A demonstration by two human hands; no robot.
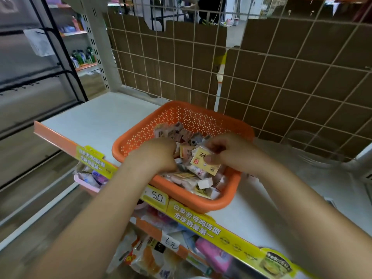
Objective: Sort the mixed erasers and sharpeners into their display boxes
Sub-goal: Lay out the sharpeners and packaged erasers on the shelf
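On a white shelf (96, 117) sits an orange basket (138, 135) with perforated walls, filled with a jumble of small wrapped erasers (203, 183) and sharpeners (194, 140). Both hands reach into it from the near side. The left hand (159, 156) is sunk into the pile at the basket's left, knuckles up, fingers curled down among the pieces; what they hold, if anything, cannot be told. The right hand (231, 152) hovers over the middle of the basket and pinches a yellow eraser (204, 161) in a clear wrapper between thumb and curled fingers (215, 147), its label side up and tilted, just above the other pieces.

Along the shelf's front edge runs an orange strip with yellow labels (196, 219) and a price tag (157, 196) reading 5.0. Below, a lower shelf holds packaged goods (149, 260), blurred, with a handwritten tag (172, 243). Behind the basket stands a white wire grid (261, 77) backed with brown cardboard. At the far left are a black rack (60, 57) and more shelves with bottles (82, 56).
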